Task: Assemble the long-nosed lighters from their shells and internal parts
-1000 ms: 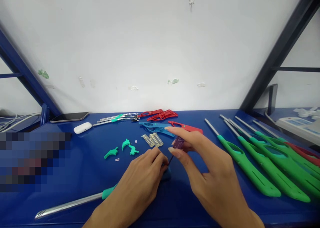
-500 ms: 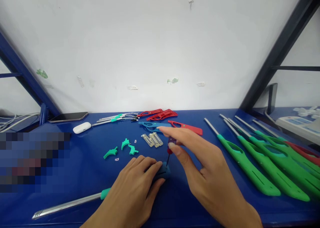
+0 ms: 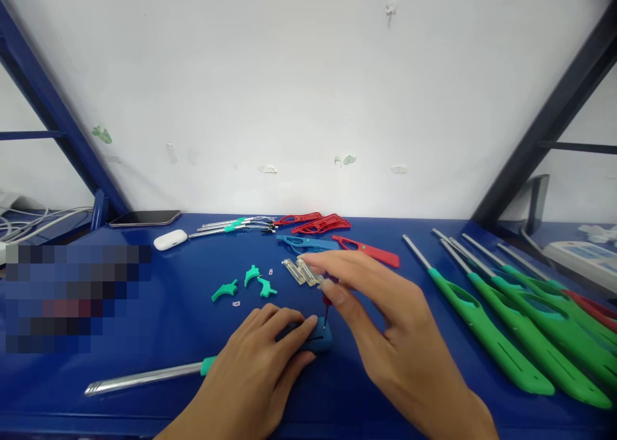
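My left hand [image 3: 267,356] is closed over a blue long-reach lighter [image 3: 322,337] and presses it to the table. Its metal tube [image 3: 149,378] pokes out to the left past a teal collar, while the middle of the handle is hidden under my fingers. A small screwdriver [image 3: 326,302] with a dark red or purple handle is pinched between the thumb and fingers of my right hand [image 3: 400,327]. Its thin shaft stands nearly upright, the tip at the right end of the lighter's handle. Teal triggers [image 3: 225,290] and clear fuel tanks [image 3: 304,272] lie beyond my hands.
Several green lighters [image 3: 491,331] lie fanned out at the right. Red handle shells [image 3: 371,252], a blue shell [image 3: 308,243] and metal tubes with wires [image 3: 236,225] are near the wall. A white case [image 3: 170,240] and a phone [image 3: 144,218] lie at the back left.
The camera view has shifted, so the table things appear a little farther right. The screwdriver stays on the lighter's end, and my right fingers have moved slightly around its handle.
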